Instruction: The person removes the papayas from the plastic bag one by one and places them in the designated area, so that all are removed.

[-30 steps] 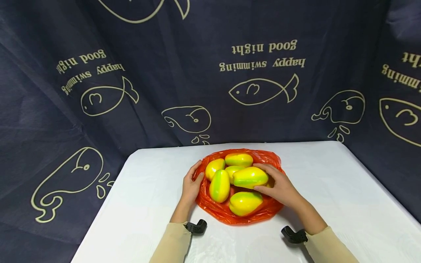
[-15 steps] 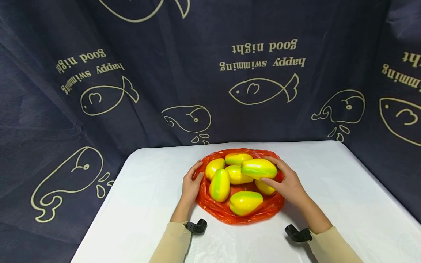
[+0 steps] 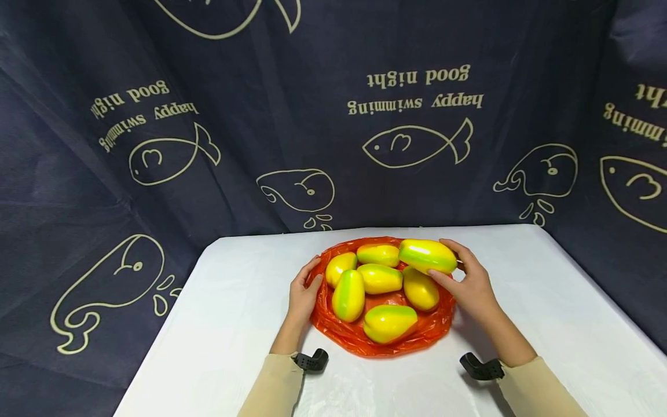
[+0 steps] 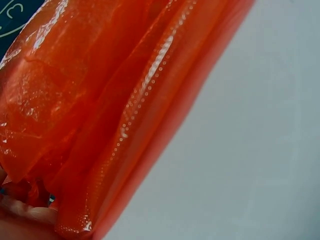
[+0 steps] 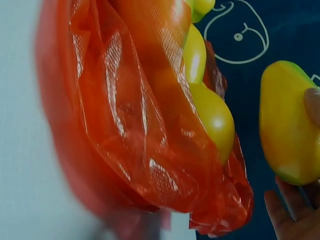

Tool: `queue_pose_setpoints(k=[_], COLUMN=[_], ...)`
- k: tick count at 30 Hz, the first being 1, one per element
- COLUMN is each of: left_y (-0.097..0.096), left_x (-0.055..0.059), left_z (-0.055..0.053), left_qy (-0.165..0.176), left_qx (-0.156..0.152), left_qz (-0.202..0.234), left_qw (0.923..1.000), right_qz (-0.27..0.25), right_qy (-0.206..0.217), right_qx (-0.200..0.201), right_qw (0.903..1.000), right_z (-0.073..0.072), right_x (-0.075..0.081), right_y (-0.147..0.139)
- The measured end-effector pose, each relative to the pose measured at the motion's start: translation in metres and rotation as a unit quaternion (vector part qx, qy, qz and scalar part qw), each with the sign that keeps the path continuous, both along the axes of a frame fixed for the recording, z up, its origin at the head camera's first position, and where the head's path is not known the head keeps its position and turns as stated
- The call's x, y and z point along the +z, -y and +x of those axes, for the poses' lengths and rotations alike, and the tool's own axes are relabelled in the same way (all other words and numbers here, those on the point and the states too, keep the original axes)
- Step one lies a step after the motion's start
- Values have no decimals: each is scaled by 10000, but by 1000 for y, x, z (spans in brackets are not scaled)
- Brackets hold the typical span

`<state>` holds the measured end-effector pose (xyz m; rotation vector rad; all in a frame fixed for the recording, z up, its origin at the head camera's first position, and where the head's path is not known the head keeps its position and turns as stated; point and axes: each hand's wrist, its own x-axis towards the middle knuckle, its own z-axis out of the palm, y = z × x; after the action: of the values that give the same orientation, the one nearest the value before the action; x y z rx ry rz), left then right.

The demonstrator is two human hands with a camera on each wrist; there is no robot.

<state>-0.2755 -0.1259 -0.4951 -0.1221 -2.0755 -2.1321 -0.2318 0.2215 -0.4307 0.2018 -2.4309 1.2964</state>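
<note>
A red plastic bag (image 3: 344, 341) lies spread wide on the white table, its rim rolled back around several smooth yellow-green mangoes (image 3: 348, 295). My left hand (image 3: 302, 298) holds the bag's left rim; in the left wrist view its fingers (image 4: 25, 220) show only at the lower left corner, against the crumpled red film (image 4: 110, 115). Above the bag's far right edge, my right hand (image 3: 475, 284) grips one mango (image 3: 427, 256) by its right end, between thumb and fingers. In the right wrist view that mango (image 5: 287, 122) is raised, apart from the bag.
The white table (image 3: 234, 301) extends on both sides of the bag. Behind it hangs a dark blue cloth (image 3: 323, 116) with fish and whale drawings. Black wrist cameras (image 3: 311, 360) sit on both wrists.
My right hand has lifted one mango off the others and carried it right and away from me, uncovering mangoes beneath. The left hand stays at the bag's rim.
</note>
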Motion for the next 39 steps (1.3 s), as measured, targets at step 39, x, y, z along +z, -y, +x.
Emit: queue_pose_setpoints(k=[39], left_y=[0], left_x=[-1], left_z=[0], left_qy=[163], left_qx=[141], left_qz=[11], left_qw=[9998], right_qz=[-1262], right_qy=[74], right_qx=[-1158], right_qw=[9852], right_z=[-16], right_x=[-21], right_y=[-39])
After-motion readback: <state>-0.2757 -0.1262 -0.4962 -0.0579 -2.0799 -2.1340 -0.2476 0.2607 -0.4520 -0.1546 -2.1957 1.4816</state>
